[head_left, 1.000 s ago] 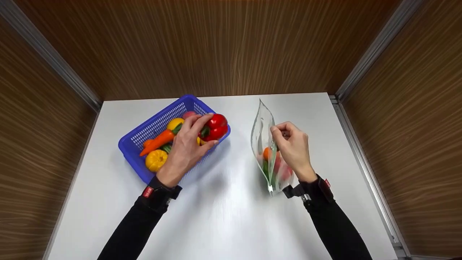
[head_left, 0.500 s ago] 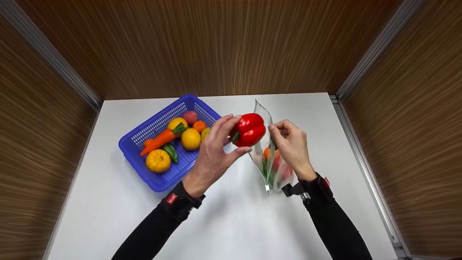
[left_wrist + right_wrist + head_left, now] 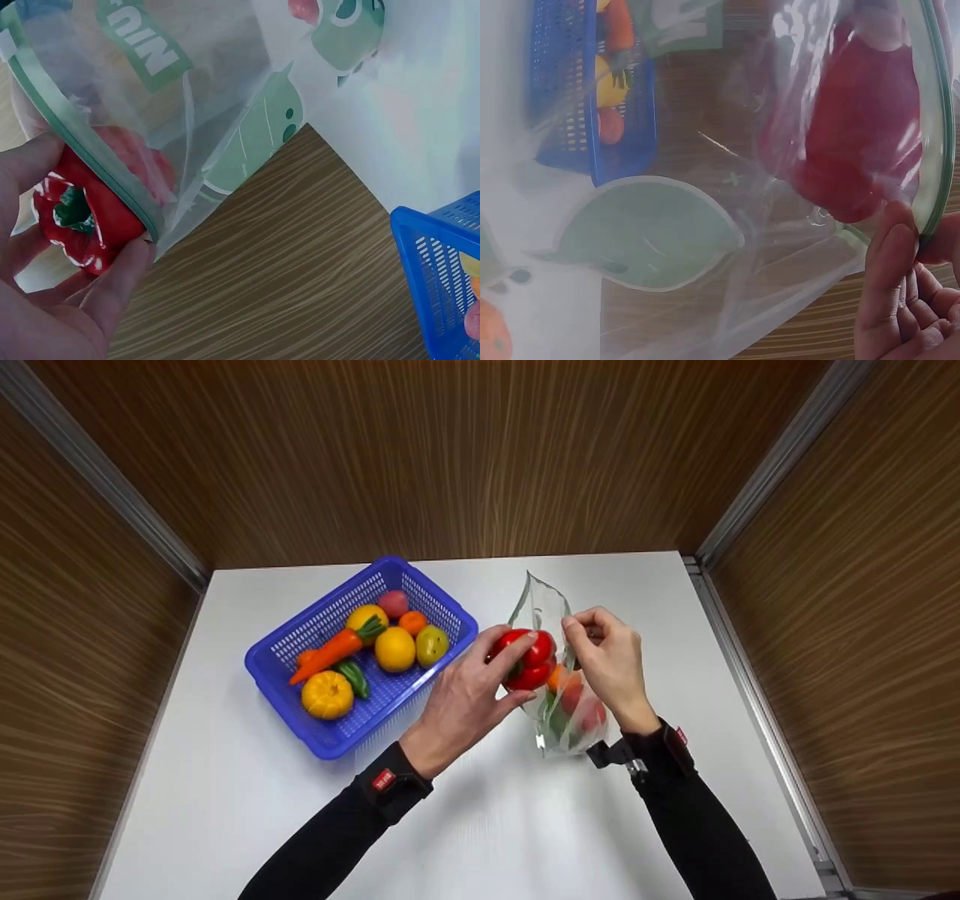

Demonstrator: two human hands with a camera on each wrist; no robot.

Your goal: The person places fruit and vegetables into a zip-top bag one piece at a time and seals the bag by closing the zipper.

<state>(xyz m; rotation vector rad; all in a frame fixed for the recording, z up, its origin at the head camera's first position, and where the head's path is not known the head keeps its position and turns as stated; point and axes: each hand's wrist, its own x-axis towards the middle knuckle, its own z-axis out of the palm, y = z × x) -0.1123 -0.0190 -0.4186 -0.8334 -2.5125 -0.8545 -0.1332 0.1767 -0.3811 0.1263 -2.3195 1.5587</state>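
Observation:
My left hand (image 3: pixel 461 701) grips a red bell pepper (image 3: pixel 536 666) at the open mouth of a clear zip bag (image 3: pixel 259 139) with green printed shapes. In the left wrist view the pepper's green stem faces the palm, and its far part shows through the bag wall. My right hand (image 3: pixel 611 664) pinches the bag's zip edge between thumb and index finger, as the right wrist view also shows. Low in the bag lie an orange-coloured piece (image 3: pixel 555 679), reddish round ones (image 3: pixel 592 714) and something green, blurred by the plastic.
Left on the white table (image 3: pixel 480 825) stands a blue basket (image 3: pixel 283 709). It holds a carrot (image 3: pixel 330 654), a small pumpkin (image 3: pixel 328 695), a green pepper (image 3: pixel 353 678) and several round fruits. Wood-patterned panels (image 3: pixel 465 457) enclose the table at the back and sides.
My left hand has lifted the red bell pepper out of the basket and carried it right, then down into the bag's mouth. The right hand keeps its pinch, nearly still.

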